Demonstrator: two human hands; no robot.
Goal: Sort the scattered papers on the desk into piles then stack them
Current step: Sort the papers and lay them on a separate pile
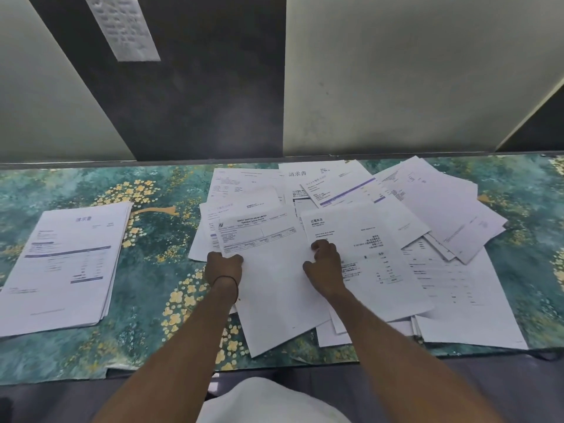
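Scattered white printed papers (427,209) cover the middle and right of the desk, overlapping at many angles. A neat pile of papers (64,264) lies apart at the left, an invoice with blue bars on top. My left hand (224,267) pinches the left edge of a large sheet with a table printed at its top (274,294). My right hand (325,267) rests with curled fingers on the left edge of a sheet with Japanese print (375,264) beside it. Whether the right hand grips that sheet is unclear.
The desk carries a teal cloth with yellow flowers (158,245). A wall of pale and dark panels (195,102) rises right behind the desk, with a paper note (122,25) stuck on it. The desk's front edge runs just below the papers.
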